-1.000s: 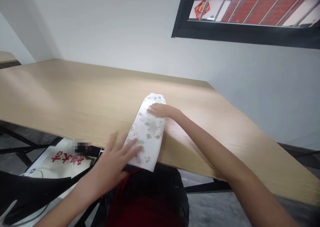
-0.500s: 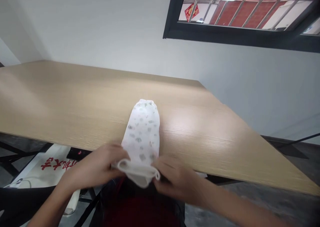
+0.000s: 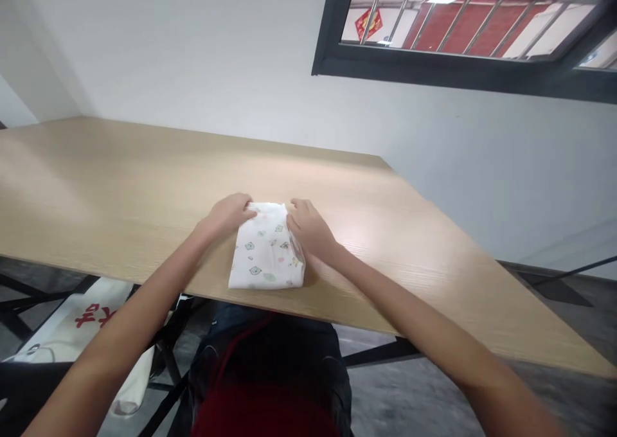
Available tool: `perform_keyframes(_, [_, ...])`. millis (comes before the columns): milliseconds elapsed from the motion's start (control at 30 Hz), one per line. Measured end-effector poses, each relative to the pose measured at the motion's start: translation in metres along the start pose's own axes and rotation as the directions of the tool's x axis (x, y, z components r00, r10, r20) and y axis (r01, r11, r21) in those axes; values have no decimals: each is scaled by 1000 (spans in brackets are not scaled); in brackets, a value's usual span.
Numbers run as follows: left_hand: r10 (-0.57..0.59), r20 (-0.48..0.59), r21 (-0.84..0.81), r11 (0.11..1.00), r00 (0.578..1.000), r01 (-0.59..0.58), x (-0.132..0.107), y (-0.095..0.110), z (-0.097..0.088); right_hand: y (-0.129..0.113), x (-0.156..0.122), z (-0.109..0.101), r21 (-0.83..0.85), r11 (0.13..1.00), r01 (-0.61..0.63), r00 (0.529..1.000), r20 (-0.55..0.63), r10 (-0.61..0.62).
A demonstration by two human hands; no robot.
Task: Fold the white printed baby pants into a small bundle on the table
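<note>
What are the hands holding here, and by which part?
The left hand and right hand hold a folded white patterned cloth by its two far corners.

White cloth (image 3: pixel 267 250) with small green and pink prints, folded into a flat rectangle, lying squarely near the front edge of the wooden table (image 3: pixel 120 186).

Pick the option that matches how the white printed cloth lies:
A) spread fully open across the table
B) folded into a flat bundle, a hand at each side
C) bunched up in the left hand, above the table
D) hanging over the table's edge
B. The white printed cloth lies folded flat on the wooden table, touched by the left hand and the right hand.
</note>
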State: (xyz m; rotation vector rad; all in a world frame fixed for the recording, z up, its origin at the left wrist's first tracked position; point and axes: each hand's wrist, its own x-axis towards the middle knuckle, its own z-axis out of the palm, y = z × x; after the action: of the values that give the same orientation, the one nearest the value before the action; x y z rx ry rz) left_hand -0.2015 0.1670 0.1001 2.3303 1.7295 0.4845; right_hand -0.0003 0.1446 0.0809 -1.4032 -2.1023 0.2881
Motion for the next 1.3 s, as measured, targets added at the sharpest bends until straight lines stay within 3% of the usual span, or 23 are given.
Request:
perform_keyframes(33, [35, -64, 23, 999, 997, -33, -7, 0, 7, -2, -12, 2, -79, 987, 139, 990, -28, -141])
perform_keyframes(100, [231, -119, 82, 972, 966, -223, -22, 5, 21, -10, -45, 4, -158, 922, 354, 935, 48, -350])
perform_keyframes(133, [374, -74, 121, 924, 925, -364, -27, 8, 28, -15, -62, 4, -165, 893, 418, 908, 121, -402])
perform_keyframes(200, [593, 126, 151, 781, 795, -606, -26, 13, 41, -25, -93, 3, -176, 862, 476, 870, 237, -432])
perform_keyframes(233, [630, 215, 158, 731, 746, -663, -20, 14, 46, -29, -105, 2, -180, 854, 488, 858, 277, -432])
perform_keyframes(267, [622, 258, 183, 720, 739, -669, -10, 13, 49, -32, -114, 1, -178, 848, 499, 848, 306, -434])
perform_keyframes(300, [574, 254, 229, 746, 779, -625, 0, 11, 50, -34, -121, -1, -173, 846, 504, 841, 320, -436])
perform_keyframes(367, [434, 135, 334, 826, 891, -453, 18, 6, 46, -34, -124, -7, -140, 855, 499, 839, 325, -437])
perform_keyframes(433, [362, 5, 355, 871, 932, -340, 19, 2, 34, -32, -116, -15, -75, 869, 490, 832, 339, -440])
perform_keyframes(467, [360, -19, 319, 886, 933, -336, 13, 0, 28, -30, -109, -18, -52, 875, 481, 834, 336, -438])
perform_keyframes(533, [340, 41, 158, 926, 940, -342, -14, -4, 16, -24, -91, -24, -56, 884, 464, 839, 347, -418])
perform_keyframes(600, [277, 210, -36, 960, 938, -276, -51, -8, 10, -16, -76, -26, -107, 888, 448, 833, 411, -370])
perform_keyframes(667, [281, 353, -148, 959, 893, -243, -86, -12, 11, -9, -71, -25, -138, 891, 433, 804, 507, -312])
perform_keyframes(733, [346, 369, -174, 937, 863, -302, -112, -14, 16, -2, -78, -23, -128, 892, 433, 783, 543, -303])
perform_keyframes(800, [390, 307, -173, 920, 868, -352, -126, -13, 22, 3, -93, -21, -105, 881, 461, 792, 496, -356])
perform_keyframes(900, [426, 226, -274, 891, 876, -362, -130, -6, 23, 4, -114, -24, -56, 870, 490, 817, 379, -435])
perform_keyframes(1000, [391, 186, -469, 842, 902, -268, -119, 3, 18, -2, -112, -34, 45, 941, 334, 873, 363, -327])
perform_keyframes(1067, [242, 128, -530, 836, 962, -140, -108, 9, 17, -5, -96, -41, 106, 988, 112, 918, 370, -143])
perform_keyframes(1133, [38, 64, -485, 874, 997, -2, -98, 15, 20, -6, -75, -41, 138, 986, -92, 943, 331, 42])
perform_keyframes(1233, [-205, -14, -309, 932, 979, 191, -84, 26, 33, -5, -48, -25, 98, 964, -247, 933, 292, 210])
perform_keyframes(1300, [-261, -154, -205, 952, 953, 228, -79, 35, 43, -7, -39, -10, -44, 973, -228, 950, 208, 232])
